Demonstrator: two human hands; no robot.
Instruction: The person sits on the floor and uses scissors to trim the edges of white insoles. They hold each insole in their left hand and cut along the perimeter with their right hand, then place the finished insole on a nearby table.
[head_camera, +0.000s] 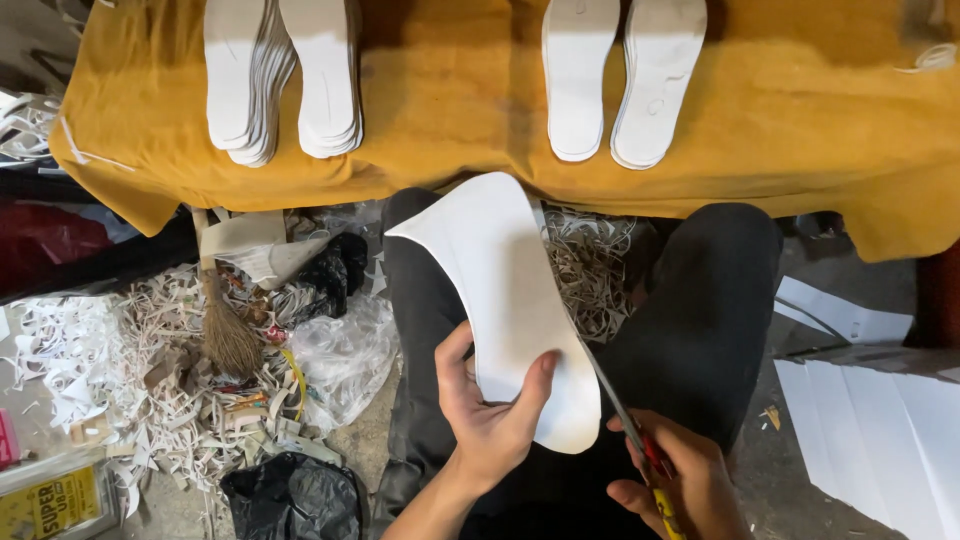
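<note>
1. White insole sheet (510, 300), partly cut to shape, held up over the lap between the knees, below the edge of the tabletop (450, 150) with its mustard cloth.
2. Pinched in the left hand (490, 410) near the rounded lower end: thumb across the front, fingers behind, a firm grip on the sheet.
3. Closed in the right hand (680, 480), a pair of scissors (630, 430) with red and yellow handles; blades laid against the right edge of the sheet, near its lower curve. Fingers wrapped round the handles; how far the blades gape, hard to tell.
4. Judged from the outline: lower end and both long sides already curved like a sole; upper end still wide, with a pointed corner sticking out to the left. Trimming looks well under way, top end apparently left to do.
5. Stacked on the tabletop, finished white soles: two tall piles (280, 80) at the left, one pair (620, 80) lying toe-down at the right.
6. Strewn on the floor, a thick litter of thin white offcuts (130, 370), more between the legs.
7. Lying among the scraps at the left, a small straw broom (225, 330), a clear plastic bag (345, 355) and a black bag (290, 495).
8. Stacked at the right, flat white sheets (880, 420), seemingly uncut stock.
</note>
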